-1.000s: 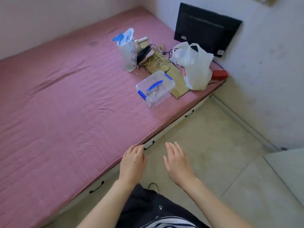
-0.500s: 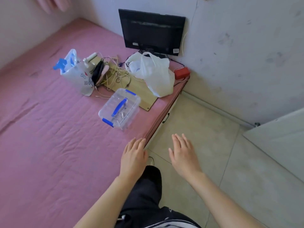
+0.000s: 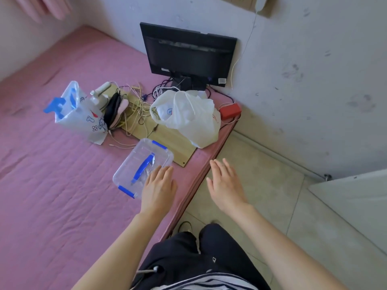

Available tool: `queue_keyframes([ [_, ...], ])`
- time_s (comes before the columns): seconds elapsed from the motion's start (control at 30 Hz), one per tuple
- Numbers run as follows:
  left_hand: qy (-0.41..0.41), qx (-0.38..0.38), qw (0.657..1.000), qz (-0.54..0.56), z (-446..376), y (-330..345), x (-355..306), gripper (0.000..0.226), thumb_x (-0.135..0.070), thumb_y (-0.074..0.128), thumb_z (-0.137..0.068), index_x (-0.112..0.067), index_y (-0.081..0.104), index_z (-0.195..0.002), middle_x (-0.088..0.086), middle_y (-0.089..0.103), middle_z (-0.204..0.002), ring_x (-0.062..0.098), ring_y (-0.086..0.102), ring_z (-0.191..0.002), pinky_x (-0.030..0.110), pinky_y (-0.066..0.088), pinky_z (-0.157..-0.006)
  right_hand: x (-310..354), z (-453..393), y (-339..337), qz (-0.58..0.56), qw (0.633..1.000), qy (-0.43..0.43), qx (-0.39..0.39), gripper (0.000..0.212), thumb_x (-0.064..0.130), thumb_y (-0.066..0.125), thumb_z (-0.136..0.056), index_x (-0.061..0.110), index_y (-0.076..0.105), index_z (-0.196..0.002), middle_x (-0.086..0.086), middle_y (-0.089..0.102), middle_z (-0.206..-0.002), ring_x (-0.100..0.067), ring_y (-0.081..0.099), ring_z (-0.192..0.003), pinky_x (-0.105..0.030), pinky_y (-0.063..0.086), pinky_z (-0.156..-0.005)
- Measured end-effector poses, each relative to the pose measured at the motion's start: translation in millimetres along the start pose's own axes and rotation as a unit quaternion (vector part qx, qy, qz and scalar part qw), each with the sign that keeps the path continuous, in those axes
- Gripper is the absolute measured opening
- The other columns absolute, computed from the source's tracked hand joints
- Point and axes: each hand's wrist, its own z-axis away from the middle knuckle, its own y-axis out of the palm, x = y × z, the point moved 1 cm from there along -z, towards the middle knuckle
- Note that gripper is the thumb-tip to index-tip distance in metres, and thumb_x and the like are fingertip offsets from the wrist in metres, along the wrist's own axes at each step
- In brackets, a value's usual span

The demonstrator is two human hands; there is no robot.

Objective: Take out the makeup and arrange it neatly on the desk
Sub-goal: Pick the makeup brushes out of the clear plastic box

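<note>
**Reaching for the clear box, both hands flat and holding nothing**

Hovering with the left hand [image 3: 158, 188] over the near right corner of the clear plastic box [image 3: 143, 166], fingers straight and together, palm down, gripping nothing; whether touching the lid or hanging just above it cannot be told. Extending the right hand [image 3: 225, 183] the same way, fingers straight and lightly spread, off the mattress edge and over the floor, well to the right of the box and touching nothing. Probably lining up both hands to take the box from two sides, since the blue latches [image 3: 126, 190] sit at the lid's two ends, one just left of the left hand, and the blue handle [image 3: 143, 168] runs along the lid just ahead of its fingertips.

Lying shut on the pink mattress [image 3: 52, 185], directly under and ahead of the left hand, with small items faintly showing through the lid — likely the makeup, though too blurred to name. Sitting farther beyond the fingertips: a wooden board [image 3: 167, 139], a white plastic bag [image 3: 188, 116], and a printed pouch [image 3: 77, 114] off to the left. Judging the task barely begun, with the lid not yet open and nothing taken out.
</note>
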Motion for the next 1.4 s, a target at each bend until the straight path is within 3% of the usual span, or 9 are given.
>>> queue_keyframes([
  [0.2,-0.074,-0.02,0.997,0.018,-48,15,-3,0.033,-0.007,0.063,-0.087,-0.003,0.061,-0.12,0.011,0.064,-0.12,0.033,0.053,-0.122,0.05,0.047,-0.098,-12,-73,-6,-0.005,0.997,-0.069,0.022,0.054,0.027,0.049,-0.096,-0.001,0.038,-0.141,-0.016,0.044,-0.143,-0.038,0.028,-0.14,-0.052,0.032,-0.11],
  [0.37,-0.133,-0.027,0.991,-0.008,-79,28,-11,0.035,-0.01,0.069,-0.084,-0.004,0.063,-0.118,0.011,0.065,-0.119,0.032,0.055,-0.12,0.045,0.047,-0.097,-28,-126,-23,0.058,0.979,-0.181,0.08,0.057,0.033,0.033,-0.101,0.005,0.021,-0.149,-0.01,0.028,-0.154,-0.031,0.013,-0.146,-0.044,0.014,-0.12],
  [0.6,-0.26,-0.042,0.965,-0.012,-97,47,-18,0.04,-0.012,0.063,-0.087,-0.005,0.058,-0.126,0.011,0.058,-0.132,0.031,0.047,-0.129,0.046,0.042,-0.104,-41,-189,-32,0.114,0.931,-0.308,0.159,0.057,0.033,0.031,-0.102,0.006,0.017,-0.15,-0.011,0.023,-0.156,-0.031,0.008,-0.147,-0.044,0.011,-0.12],
  [0.77,-0.317,-0.064,0.946,0.001,-99,55,-18,0.042,-0.008,0.065,-0.084,-0.003,0.058,-0.125,0.012,0.06,-0.129,0.033,0.05,-0.126,0.047,0.044,-0.102,-27,-216,-17,0.124,0.904,-0.364,0.187,0.057,0.032,0.033,-0.102,0.006,0.019,-0.15,-0.012,0.025,-0.156,-0.031,0.01,-0.147,-0.044,0.011,-0.12],
  [1.0,-0.397,-0.065,0.915,0.019,-82,83,24,0.041,-0.006,0.064,-0.082,-0.001,0.061,-0.123,0.014,0.063,-0.124,0.033,0.054,-0.121,0.045,0.045,-0.102,20,-258,29,0.155,0.878,-0.399,0.213,0.057,0.03,0.036,-0.101,0.006,0.019,-0.15,-0.011,0.027,-0.154,-0.031,0.014,-0.146,-0.043,0.015,-0.119],
  [1.2,-0.447,-0.106,0.886,0.053,-64,112,87,0.035,-0.003,0.064,-0.083,0.001,0.061,-0.117,0.013,0.064,-0.116,0.033,0.058,-0.109,0.044,0.049,-0.091,58,-292,88,0.155,0.874,-0.4,0.228,0.055,0.03,0.036,-0.1,0.006,0.023,-0.148,-0.01,0.03,-0.153,-0.03,0.019,-0.144,-0.041,0.018,-0.118],
  [1.4,-0.53,-0.133,0.831,0.105,-50,155,156,0.045,-0.008,0.055,-0.089,-0.001,0.049,-0.133,0.015,0.05,-0.136,0.033,0.045,-0.125,0.044,0.04,-0.1,81,-320,152,0.104,0.881,-0.392,0.244,0.054,0.026,0.04,-0.1,0.004,0.026,-0.147,-0.012,0.031,-0.152,-0.027,0.024,-0.142,-0.034,0.017,-0.118],
])
